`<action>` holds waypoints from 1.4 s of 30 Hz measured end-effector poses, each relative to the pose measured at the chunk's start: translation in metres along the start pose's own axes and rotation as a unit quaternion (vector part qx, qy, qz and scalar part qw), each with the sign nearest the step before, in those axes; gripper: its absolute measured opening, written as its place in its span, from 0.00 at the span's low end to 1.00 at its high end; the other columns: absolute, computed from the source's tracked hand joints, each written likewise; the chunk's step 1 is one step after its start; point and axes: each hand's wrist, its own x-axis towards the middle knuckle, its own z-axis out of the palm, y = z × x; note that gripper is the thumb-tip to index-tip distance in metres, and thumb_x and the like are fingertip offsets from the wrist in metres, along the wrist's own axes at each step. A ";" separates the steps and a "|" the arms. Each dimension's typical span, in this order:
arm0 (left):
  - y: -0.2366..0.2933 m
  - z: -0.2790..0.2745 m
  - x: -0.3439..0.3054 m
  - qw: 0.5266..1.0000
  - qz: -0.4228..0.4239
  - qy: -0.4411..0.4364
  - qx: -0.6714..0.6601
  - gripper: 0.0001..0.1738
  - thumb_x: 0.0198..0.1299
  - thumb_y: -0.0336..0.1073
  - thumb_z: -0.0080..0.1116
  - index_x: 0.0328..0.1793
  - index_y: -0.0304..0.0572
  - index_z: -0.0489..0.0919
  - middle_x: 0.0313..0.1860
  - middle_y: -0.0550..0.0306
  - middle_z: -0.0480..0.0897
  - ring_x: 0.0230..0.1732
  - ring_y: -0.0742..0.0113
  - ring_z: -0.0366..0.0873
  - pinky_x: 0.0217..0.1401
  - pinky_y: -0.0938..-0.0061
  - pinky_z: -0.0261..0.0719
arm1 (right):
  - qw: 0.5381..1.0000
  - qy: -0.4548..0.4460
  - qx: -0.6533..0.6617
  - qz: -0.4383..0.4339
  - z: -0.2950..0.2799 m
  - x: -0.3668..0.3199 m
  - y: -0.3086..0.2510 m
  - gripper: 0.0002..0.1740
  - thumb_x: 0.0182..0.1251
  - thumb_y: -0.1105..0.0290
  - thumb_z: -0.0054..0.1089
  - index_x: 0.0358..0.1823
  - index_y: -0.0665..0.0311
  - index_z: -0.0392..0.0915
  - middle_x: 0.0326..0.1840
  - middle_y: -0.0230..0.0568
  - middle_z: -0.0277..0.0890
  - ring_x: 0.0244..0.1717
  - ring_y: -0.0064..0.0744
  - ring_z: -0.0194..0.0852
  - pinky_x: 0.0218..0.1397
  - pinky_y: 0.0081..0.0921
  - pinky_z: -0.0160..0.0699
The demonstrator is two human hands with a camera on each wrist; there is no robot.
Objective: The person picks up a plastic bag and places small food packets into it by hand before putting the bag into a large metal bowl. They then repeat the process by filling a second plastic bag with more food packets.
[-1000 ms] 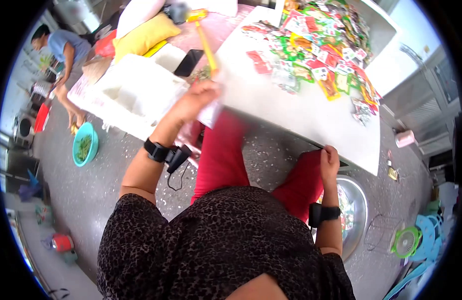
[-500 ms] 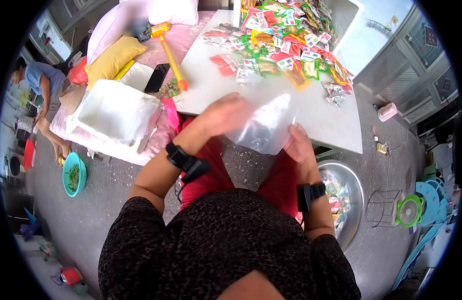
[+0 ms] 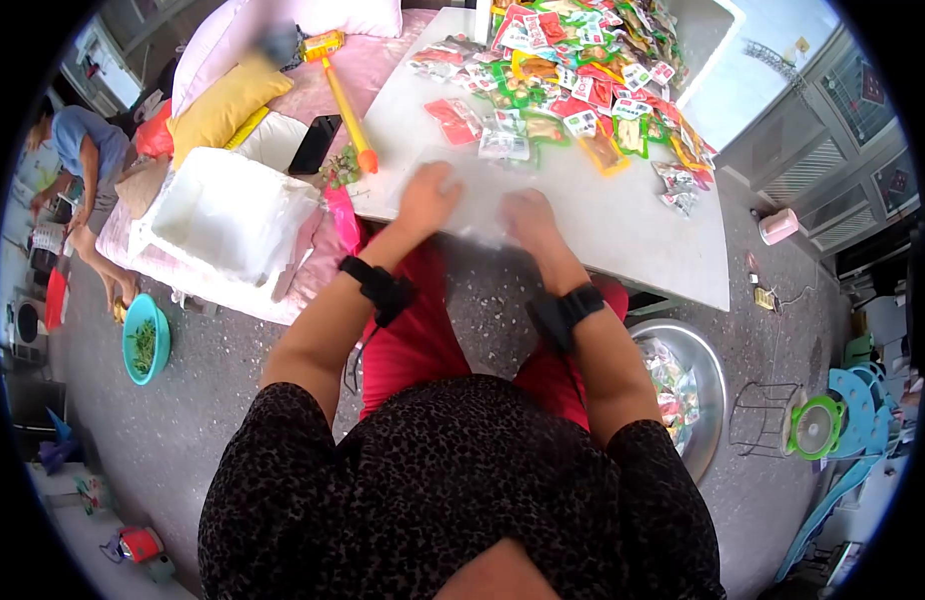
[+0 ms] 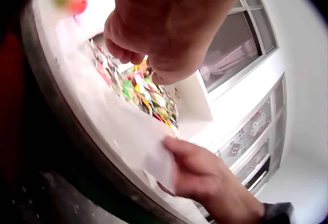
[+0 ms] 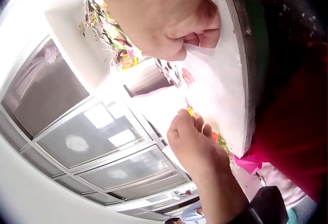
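A clear plastic bag (image 3: 480, 203), blurred, spreads between my two hands over the front edge of the white table (image 3: 643, 240). My right hand (image 3: 533, 218) grips its near side; in the left wrist view the bag (image 4: 138, 131) stretches away from my right hand (image 4: 197, 175). On the other side my left hand (image 3: 430, 200) has its fingers curled, with the bag right beside it; I cannot tell whether it pinches the plastic. In the right wrist view my left hand (image 5: 195, 144) shows bent fingers.
Many colourful snack packets (image 3: 583, 90) spill from a white foam box (image 3: 713, 40) across the table. At left are another foam box (image 3: 218, 215), a phone (image 3: 316, 145) and a yellow-handled tool (image 3: 348, 110). A metal basin (image 3: 718, 400) of packets stands right; another person (image 3: 88, 150) is at far left.
My left hand brought the bag from the left to over the table edge. My right hand rose from beside my right knee to take the bag, then moved left, nearer my left hand.
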 end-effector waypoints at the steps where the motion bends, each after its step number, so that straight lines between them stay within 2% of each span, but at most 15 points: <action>1: 0.011 0.005 -0.006 0.995 -0.008 -0.084 -0.056 0.11 0.45 0.35 0.54 0.35 0.39 0.72 0.32 0.50 0.73 0.34 0.60 0.70 0.37 0.73 0.67 | 0.999 -0.004 -0.005 -0.036 0.006 0.003 0.006 0.07 0.52 0.71 0.50 0.29 0.68 0.69 0.21 0.37 0.68 0.18 0.25 0.65 0.15 0.21 0.61; 3: 0.024 0.018 -0.013 0.971 -0.074 -0.174 -0.146 0.12 0.44 0.37 0.55 0.32 0.38 0.72 0.29 0.51 0.73 0.31 0.62 0.70 0.34 0.73 0.68 | 0.998 -0.010 0.053 -0.019 0.011 0.007 0.009 0.07 0.52 0.71 0.50 0.28 0.68 0.69 0.22 0.37 0.68 0.20 0.26 0.66 0.17 0.22 0.63; 5: 0.026 0.023 -0.016 0.952 -0.126 -0.198 -0.195 0.13 0.44 0.38 0.56 0.31 0.37 0.72 0.27 0.51 0.73 0.29 0.63 0.71 0.33 0.73 0.68 | 0.980 -0.010 0.180 0.088 0.017 -0.007 -0.014 0.07 0.52 0.70 0.50 0.28 0.68 0.69 0.23 0.37 0.68 0.22 0.27 0.67 0.20 0.22 0.65; 7: 0.033 0.024 -0.015 0.958 -0.131 -0.190 -0.170 0.14 0.44 0.40 0.56 0.30 0.36 0.72 0.26 0.51 0.74 0.28 0.63 0.71 0.32 0.73 0.68 | 0.988 -0.086 -0.004 -0.127 0.010 0.011 0.013 0.08 0.53 0.69 0.49 0.29 0.67 0.68 0.25 0.38 0.68 0.24 0.28 0.68 0.23 0.22 0.67; 9: 0.039 0.023 -0.011 0.959 -0.129 -0.211 -0.141 0.14 0.44 0.40 0.55 0.30 0.36 0.72 0.25 0.50 0.74 0.28 0.64 0.72 0.32 0.74 0.68 | 0.984 -0.107 -0.034 -0.138 -0.005 0.015 0.026 0.08 0.54 0.68 0.48 0.29 0.66 0.68 0.26 0.39 0.68 0.26 0.28 0.68 0.26 0.23 0.69; 11: 0.038 0.022 -0.010 0.958 -0.132 -0.212 -0.143 0.13 0.45 0.39 0.53 0.30 0.35 0.72 0.24 0.51 0.74 0.27 0.64 0.72 0.32 0.74 0.68 | 0.990 -0.081 0.106 0.046 0.009 -0.006 -0.012 0.08 0.54 0.67 0.46 0.29 0.65 0.68 0.27 0.39 0.68 0.28 0.28 0.68 0.29 0.23 0.70; 17: 0.035 0.020 -0.007 0.935 -0.205 -0.227 -0.180 0.10 0.47 0.36 0.48 0.30 0.36 0.73 0.24 0.50 0.74 0.26 0.61 0.72 0.31 0.72 0.68 | 0.997 -0.008 0.037 0.071 0.013 -0.004 -0.015 0.08 0.53 0.68 0.45 0.24 0.65 0.69 0.26 0.39 0.69 0.30 0.26 0.68 0.29 0.24 0.69; 20: 0.030 0.031 -0.011 0.965 -0.186 -0.126 -0.136 0.09 0.47 0.35 0.46 0.28 0.36 0.72 0.24 0.48 0.74 0.26 0.58 0.72 0.32 0.71 0.68 | 0.966 -0.041 -0.251 -0.057 0.010 -0.006 -0.035 0.09 0.52 0.68 0.46 0.26 0.68 0.69 0.27 0.46 0.70 0.32 0.34 0.70 0.33 0.29 0.69; 24: 0.020 0.039 -0.018 0.975 -0.167 -0.092 -0.112 0.09 0.48 0.36 0.43 0.28 0.36 0.69 0.27 0.41 0.73 0.32 0.45 0.70 0.34 0.60 0.66 | 0.936 0.103 -0.293 -0.165 -0.012 0.033 -0.013 0.09 0.52 0.67 0.46 0.27 0.66 0.71 0.31 0.50 0.70 0.36 0.48 0.68 0.40 0.34 0.66; 25: 0.026 0.038 -0.019 0.978 -0.160 -0.092 -0.099 0.09 0.48 0.35 0.42 0.28 0.37 0.68 0.27 0.42 0.73 0.33 0.45 0.70 0.35 0.59 0.66 | 0.882 0.132 -0.371 -0.258 -0.025 0.051 -0.001 0.08 0.46 0.66 0.54 0.27 0.63 0.72 0.28 0.39 0.69 0.31 0.33 0.69 0.30 0.27 0.70; 29: 0.043 0.034 -0.020 0.975 -0.173 -0.114 -0.077 0.08 0.48 0.35 0.42 0.29 0.38 0.68 0.28 0.41 0.72 0.34 0.45 0.70 0.35 0.57 0.65 | 0.849 0.116 -0.486 -0.174 -0.054 0.106 0.010 0.17 0.42 0.62 0.58 0.33 0.63 0.71 0.28 0.43 0.68 0.32 0.36 0.69 0.32 0.31 0.70; 34: 0.049 0.034 -0.020 0.965 -0.219 -0.129 -0.068 0.09 0.47 0.36 0.44 0.34 0.42 0.67 0.26 0.44 0.74 0.32 0.47 0.71 0.34 0.62 0.67 | 0.888 0.148 -0.433 -0.052 -0.039 0.130 -0.008 0.27 0.38 0.57 0.61 0.38 0.67 0.67 0.29 0.50 0.69 0.33 0.43 0.69 0.37 0.35 0.68; 37: 0.048 0.035 -0.020 0.964 -0.223 -0.133 -0.063 0.10 0.47 0.36 0.45 0.35 0.42 0.66 0.26 0.44 0.73 0.32 0.46 0.71 0.34 0.62 0.67 | 0.911 0.149 -0.386 -0.006 -0.024 0.120 -0.028 0.26 0.39 0.61 0.58 0.37 0.74 0.68 0.38 0.59 0.70 0.42 0.49 0.69 0.43 0.35 0.68; 40: 0.048 0.034 -0.021 0.965 -0.222 -0.123 -0.064 0.09 0.47 0.36 0.45 0.35 0.42 0.66 0.26 0.43 0.73 0.32 0.46 0.71 0.34 0.61 0.67 | 0.848 0.137 -0.505 -0.080 -0.032 0.144 -0.008 0.23 0.40 0.63 0.57 0.37 0.73 0.68 0.34 0.56 0.71 0.38 0.47 0.70 0.43 0.35 0.68; 42: 0.048 0.034 -0.022 0.968 -0.217 -0.105 -0.071 0.09 0.47 0.36 0.45 0.34 0.41 0.66 0.26 0.43 0.73 0.31 0.45 0.71 0.34 0.61 0.66 | 0.708 0.030 -0.679 -0.190 -0.040 0.123 -0.031 0.20 0.42 0.67 0.55 0.36 0.73 0.69 0.30 0.54 0.71 0.35 0.46 0.70 0.40 0.33 0.70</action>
